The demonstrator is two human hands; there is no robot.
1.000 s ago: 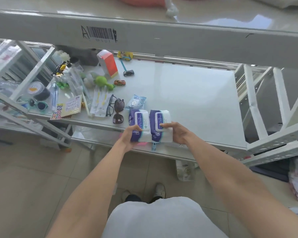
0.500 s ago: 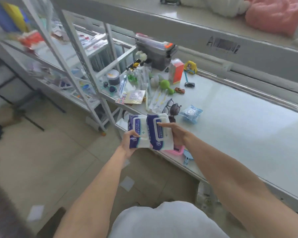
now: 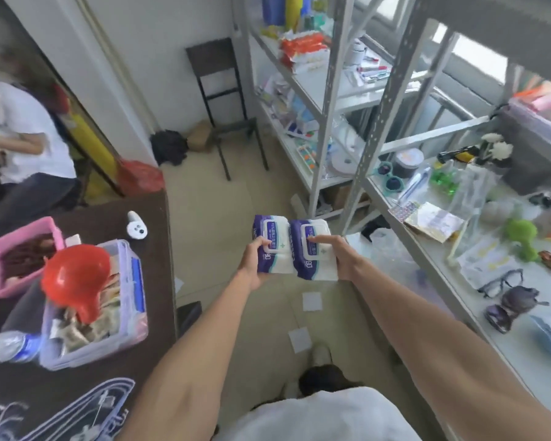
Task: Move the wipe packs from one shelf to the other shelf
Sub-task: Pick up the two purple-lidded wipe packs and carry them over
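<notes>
Your left hand (image 3: 251,261) grips the left wipe pack (image 3: 269,249) at its near end. The thumb lies on the white flip lid and the other fingers curl underneath. Your right hand (image 3: 344,259) grips the right wipe pack (image 3: 312,254) the same way from the other side, with the index finger stretched flat across the lid and the rest of the fingers wrapped below, out of sight.

The two purple-and-white packs sit side by side, long edges touching, lids up. They are in the air above the tiled floor (image 3: 210,218), resting on no surface. They are between the dark brown table (image 3: 109,214) on your left and the white shelf board (image 3: 519,348) on your right, and apart from both.

On that board lie dark sunglasses (image 3: 514,302), black-framed glasses (image 3: 500,283) just beside them, and a green toy (image 3: 522,235) farther back. A second metal shelf unit (image 3: 328,90) stands beyond, loaded with blurred goods. The table carries a clear plastic bin (image 3: 124,316), a pink bin (image 3: 23,246) and a water bottle (image 3: 10,345). A dark chair (image 3: 226,103) stands against the wall. A person in a white shirt (image 3: 23,132) is at far left.
</notes>
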